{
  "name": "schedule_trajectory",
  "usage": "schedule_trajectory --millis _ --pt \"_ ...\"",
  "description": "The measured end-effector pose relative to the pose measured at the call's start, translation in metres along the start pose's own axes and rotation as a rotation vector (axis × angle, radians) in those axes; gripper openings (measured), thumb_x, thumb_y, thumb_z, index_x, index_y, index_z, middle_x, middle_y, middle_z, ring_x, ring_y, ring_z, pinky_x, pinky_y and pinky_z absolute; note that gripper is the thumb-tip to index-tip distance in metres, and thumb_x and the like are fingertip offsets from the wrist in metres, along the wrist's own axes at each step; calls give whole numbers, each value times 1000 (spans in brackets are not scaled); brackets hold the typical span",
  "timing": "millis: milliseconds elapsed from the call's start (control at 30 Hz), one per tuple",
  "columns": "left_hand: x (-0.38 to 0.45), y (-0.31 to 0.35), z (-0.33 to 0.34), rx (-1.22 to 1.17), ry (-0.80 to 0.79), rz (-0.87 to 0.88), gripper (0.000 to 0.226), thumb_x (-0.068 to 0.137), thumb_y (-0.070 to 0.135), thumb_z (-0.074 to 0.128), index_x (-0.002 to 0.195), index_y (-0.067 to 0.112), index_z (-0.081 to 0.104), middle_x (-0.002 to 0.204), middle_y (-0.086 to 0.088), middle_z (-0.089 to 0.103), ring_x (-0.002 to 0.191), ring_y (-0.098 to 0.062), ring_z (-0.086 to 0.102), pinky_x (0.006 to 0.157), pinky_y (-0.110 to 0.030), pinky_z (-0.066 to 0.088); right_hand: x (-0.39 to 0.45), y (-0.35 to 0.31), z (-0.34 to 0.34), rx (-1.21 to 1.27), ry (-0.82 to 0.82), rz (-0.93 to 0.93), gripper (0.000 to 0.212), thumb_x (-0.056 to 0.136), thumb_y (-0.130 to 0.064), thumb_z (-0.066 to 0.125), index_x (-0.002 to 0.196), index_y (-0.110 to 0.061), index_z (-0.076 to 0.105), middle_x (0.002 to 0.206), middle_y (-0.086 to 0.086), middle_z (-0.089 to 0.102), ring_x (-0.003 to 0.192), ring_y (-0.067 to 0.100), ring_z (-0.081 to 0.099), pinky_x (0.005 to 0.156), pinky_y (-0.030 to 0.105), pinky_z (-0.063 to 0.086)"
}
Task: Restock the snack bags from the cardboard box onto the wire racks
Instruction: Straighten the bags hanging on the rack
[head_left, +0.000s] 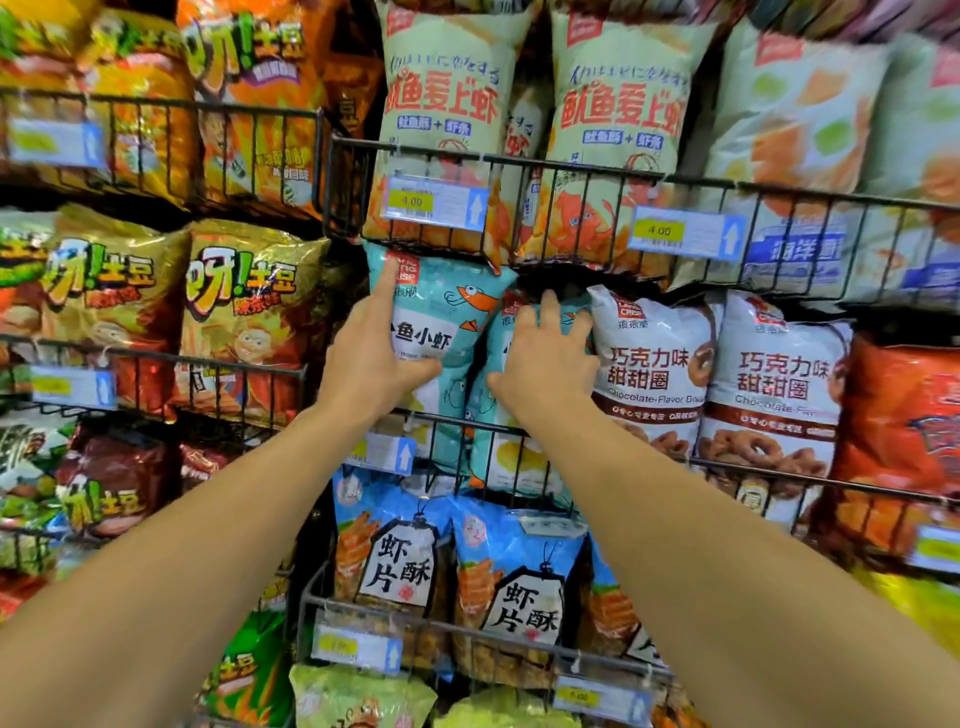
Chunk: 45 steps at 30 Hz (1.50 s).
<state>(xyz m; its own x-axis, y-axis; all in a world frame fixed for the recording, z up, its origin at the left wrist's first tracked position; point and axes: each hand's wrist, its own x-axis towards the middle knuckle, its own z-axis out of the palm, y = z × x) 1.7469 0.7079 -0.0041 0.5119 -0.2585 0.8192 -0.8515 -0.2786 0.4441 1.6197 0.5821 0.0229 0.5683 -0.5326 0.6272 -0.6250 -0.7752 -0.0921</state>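
Observation:
Two teal snack bags with a shrimp drawing stand upright in the middle wire rack. My left hand grips the left teal bag, thumb across its front and index finger up along its top left corner. My right hand lies flat on the right teal bag, fingers spread over its upper part and pressing it into the rack. The cardboard box is out of view.
White chocolate-ring bags stand right of the teal ones. Pale green squid-and-shrimp bags fill the rack above, blue shrimp-crisp bags the rack below. Yellow and orange potato-snack bags fill the left racks. Price tags hang on the rack fronts.

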Motion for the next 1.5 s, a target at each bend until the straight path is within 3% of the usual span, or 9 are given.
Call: schedule_trajectory --millis 133,400,700,833,967,1100,1233,1367,1500 --pt "8 1 -7 57 -13 44 114 76 40 85 159 35 7 136 -5 50 123 -31 52 94 -45 45 -7 3 1 101 67 -2 74 90 -28 71 149 -17 27 159 1 25 149 39 6 97 54 45" --pt "-16 -12 -5 -61 3 40 113 72 39 88 157 39 13 140 -4 43 122 -24 50 97 -42 44 -34 15 9 278 328 28 53 88 -29 72 132 -18 45 141 -3 44 149 30 12 101 55 45" --pt "-16 -12 -6 -33 -78 -9 114 77 44 82 158 41 1 147 -7 35 123 -29 49 86 -34 40 -31 10 13 164 286 -12 73 90 -38 70 148 -17 32 152 0 33 150 35 8 103 55 44" --pt "-13 -12 -13 -30 -83 -43 117 75 55 80 157 42 -3 158 -8 24 140 -27 35 105 -41 40 -35 14 9 189 220 -63 84 91 -48 65 157 -28 17 165 -3 12 153 33 -1 115 53 33" --pt "-21 6 -22 32 78 -83 94 81 42 78 156 31 21 154 -9 27 136 -31 38 110 -44 39 -52 33 -3 245 258 -132 77 95 -45 60 157 -31 17 167 -5 7 153 24 6 121 44 23" --pt "-46 49 -6 -4 75 110 59 91 27 69 145 21 45 120 -4 54 106 -25 56 87 -34 43 -75 59 3 460 283 -76 64 96 -37 62 151 -24 32 156 -3 28 140 23 33 103 41 40" --pt "-38 84 29 -34 -233 59 79 96 34 65 158 26 17 141 -9 52 118 -29 58 92 -40 48 -73 77 9 502 150 -54 61 97 -34 61 150 -22 32 145 1 43 127 24 48 95 43 46" --pt "-18 97 52 -81 -297 -82 104 90 43 70 160 27 -5 152 -17 40 134 -35 46 102 -41 41 -62 78 12 494 28 -128 67 99 -32 58 156 -25 24 154 2 40 132 27 48 102 49 46" --pt "-13 93 60 -106 -306 -152 105 89 38 74 160 28 -2 141 -12 55 113 -31 59 82 -29 44 -51 79 12 469 -5 -84 80 99 -36 58 160 -29 6 157 6 35 124 32 54 93 49 52"
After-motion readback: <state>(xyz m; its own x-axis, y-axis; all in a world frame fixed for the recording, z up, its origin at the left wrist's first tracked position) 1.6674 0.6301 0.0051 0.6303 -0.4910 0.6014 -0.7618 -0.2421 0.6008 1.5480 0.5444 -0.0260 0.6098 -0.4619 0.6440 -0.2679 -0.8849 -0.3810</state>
